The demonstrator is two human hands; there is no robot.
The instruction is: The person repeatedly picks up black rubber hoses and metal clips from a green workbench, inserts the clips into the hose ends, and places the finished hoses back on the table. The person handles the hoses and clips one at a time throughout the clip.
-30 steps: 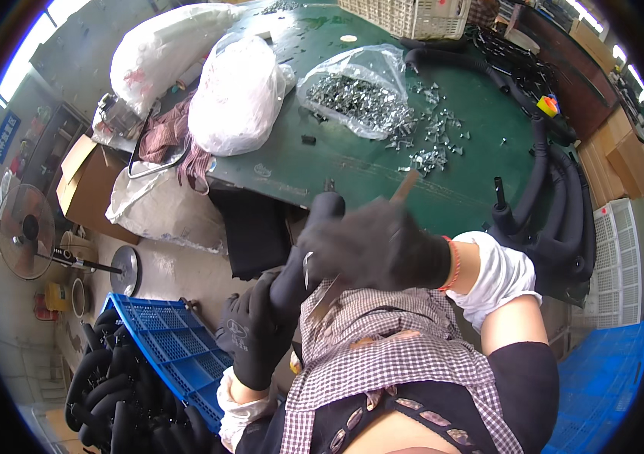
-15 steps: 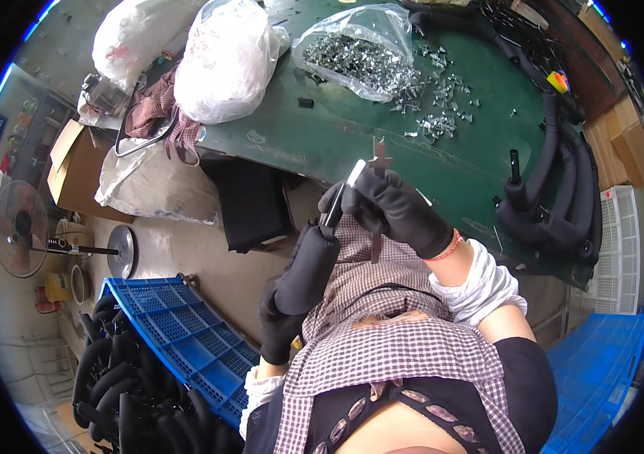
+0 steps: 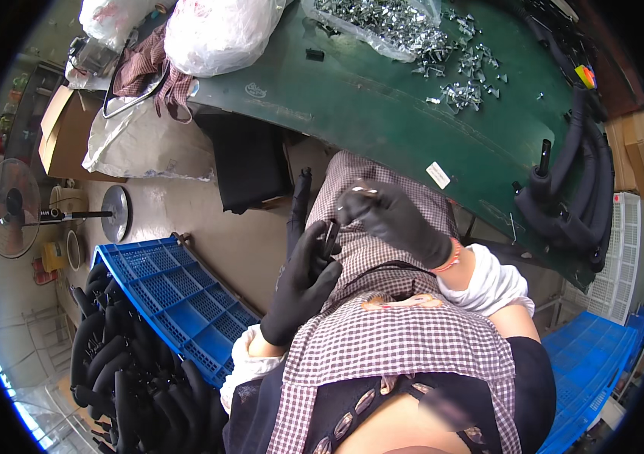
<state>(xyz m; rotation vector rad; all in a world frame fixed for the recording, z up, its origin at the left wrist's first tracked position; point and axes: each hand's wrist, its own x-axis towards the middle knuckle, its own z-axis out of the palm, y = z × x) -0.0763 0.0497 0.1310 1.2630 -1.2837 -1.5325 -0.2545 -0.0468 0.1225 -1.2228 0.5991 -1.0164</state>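
My left hand (image 3: pixel 303 284), in a black glove, is closed round a black foam-covered tube (image 3: pixel 296 216). One end of the tube points away from me, and a glossy black end (image 3: pixel 330 236) shows beside my fingers. Just right of it, my gloved right hand (image 3: pixel 401 223) is closed with a small shiny metal piece (image 3: pixel 364 191) at its fingertips; its exact kind is not clear. Both hands are over my checked apron (image 3: pixel 405 348), close together. Most of the tube's middle is hidden by my left hand.
On the green table (image 3: pixel 367 98) are loose metal clips (image 3: pixel 469 94), a clear bag (image 3: pixel 405 49), a white label (image 3: pixel 437 175) and bent black foam tubes (image 3: pixel 583 197). A blue crate (image 3: pixel 174 291) leans over many black tubes (image 3: pixel 125 363). A fan (image 3: pixel 15 204) stands left.
The foam tube has turned, so its glossy end now sits by my left fingers. My right hand has lowered slightly; the long flat metal tool seen at it before no longer shows. The view has shifted.
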